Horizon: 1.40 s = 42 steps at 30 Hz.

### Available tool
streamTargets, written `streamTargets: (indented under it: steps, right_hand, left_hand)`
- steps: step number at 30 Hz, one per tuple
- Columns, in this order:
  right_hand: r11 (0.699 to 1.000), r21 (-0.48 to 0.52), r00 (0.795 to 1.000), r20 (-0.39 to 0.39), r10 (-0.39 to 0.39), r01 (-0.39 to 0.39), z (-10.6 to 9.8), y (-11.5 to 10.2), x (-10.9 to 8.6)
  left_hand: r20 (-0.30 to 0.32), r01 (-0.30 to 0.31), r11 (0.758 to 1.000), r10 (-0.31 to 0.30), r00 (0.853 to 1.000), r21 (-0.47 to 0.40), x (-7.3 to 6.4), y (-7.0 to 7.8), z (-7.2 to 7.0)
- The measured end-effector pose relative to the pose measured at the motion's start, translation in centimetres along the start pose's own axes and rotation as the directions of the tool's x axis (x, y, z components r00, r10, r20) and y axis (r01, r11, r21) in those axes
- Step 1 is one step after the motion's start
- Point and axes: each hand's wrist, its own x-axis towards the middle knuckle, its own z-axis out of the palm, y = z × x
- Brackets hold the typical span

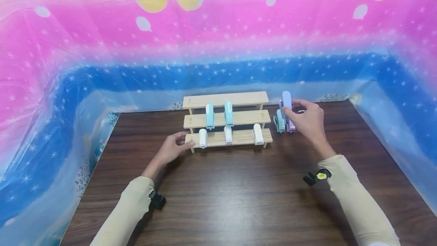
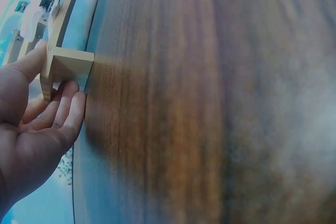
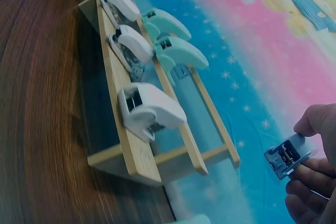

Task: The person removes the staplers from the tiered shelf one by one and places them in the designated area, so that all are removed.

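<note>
My right hand (image 1: 308, 119) pinches a lavender stapler (image 1: 286, 96) between thumb and fingers, raised beside the three-step wooden rack (image 1: 242, 119). Its open metal end faces the right wrist camera. My left hand (image 1: 169, 148) grips the left end of the rack's lowest board, thumb on top and fingers beneath. Three white staplers (image 1: 258, 134) stand on that lowest board, one set apart at the right. On the middle board are two mint staplers (image 1: 228, 114). Right of the rack, a mint stapler (image 1: 279, 120) and a purple stapler (image 1: 291, 126) stand on the table, the latter partly hidden.
The dark wood-grain table (image 1: 222, 196) runs back to a pink and blue patterned cloth (image 1: 218, 41) hanging behind and at both sides. The rack's top board (image 1: 225, 99) bears nothing. Something dark and small shows behind my right hand, mostly hidden.
</note>
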Motion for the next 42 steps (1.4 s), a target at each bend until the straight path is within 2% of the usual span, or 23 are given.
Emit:
streamTargets:
  steps: [12,22,31,42]
  right_hand:
    - [0.999,-0.032,0.999,-0.052,0.014,-0.016,-2.1,1.6,0.3]
    - [0.998,-0.057,0.997,-0.063,0.037,-0.041,-3.6,2.8,0.7]
    - [0.993,-0.095,0.995,-0.086,0.057,-0.065,-5.2,4.2,1.2]
    - [0.984,-0.084,0.986,-0.062,0.153,-0.158,-6.7,6.6,1.4]
  left_hand:
    - [0.008,0.024,1.0,-0.024,1.0,0.004,0.1,0.1,0.0]
    - [0.007,-0.008,1.0,0.008,1.0,-0.01,0.0,-0.1,0.0]
    - [0.007,0.001,1.0,-0.001,1.0,-0.017,0.0,0.0,0.1]
    - [0.008,-0.011,1.0,0.011,1.0,0.006,0.1,-0.1,0.0]
